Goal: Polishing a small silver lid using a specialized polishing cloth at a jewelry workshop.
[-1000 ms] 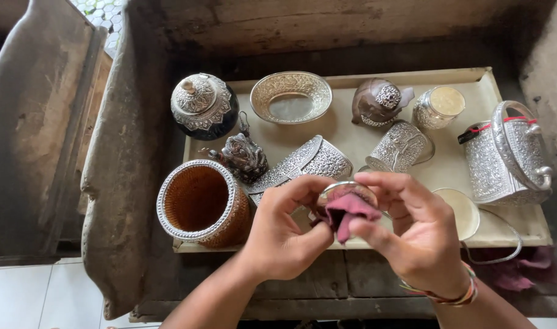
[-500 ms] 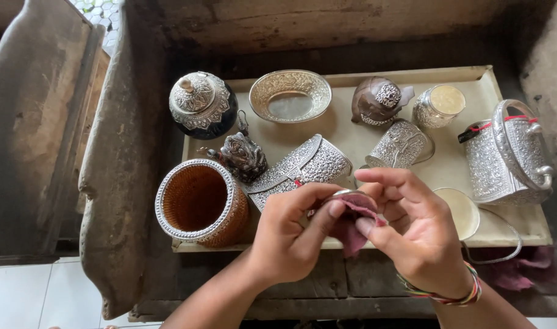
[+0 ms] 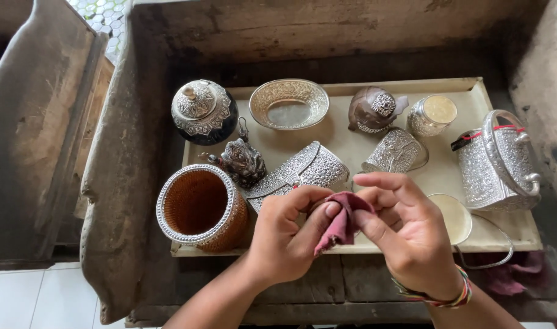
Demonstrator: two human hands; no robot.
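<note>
My left hand [image 3: 286,234] and my right hand [image 3: 403,228] meet over the front edge of a cream tray [image 3: 467,85]. Between them is a dark pink cloth [image 3: 341,218], pinched by fingers of both hands and draped over a small round silver piece, which the cloth and fingers now almost wholly hide. My right wrist wears coloured bracelets [image 3: 440,297]. Just behind my left fingers lies an embossed silver clutch purse [image 3: 303,170].
On the tray stand a woven cup with a silver rim [image 3: 200,208], a dark lidded jar [image 3: 203,111], an oval silver bowl [image 3: 289,103], a small elephant figure [image 3: 244,161], a brown ornament [image 3: 371,109], two silver cups and a silver handbag [image 3: 496,161]. Worn wooden walls surround it.
The silver rim that showed between my fingers is now covered by the pink cloth, which has moved up over it. My view has shifted slightly, so the tray sits lower.
</note>
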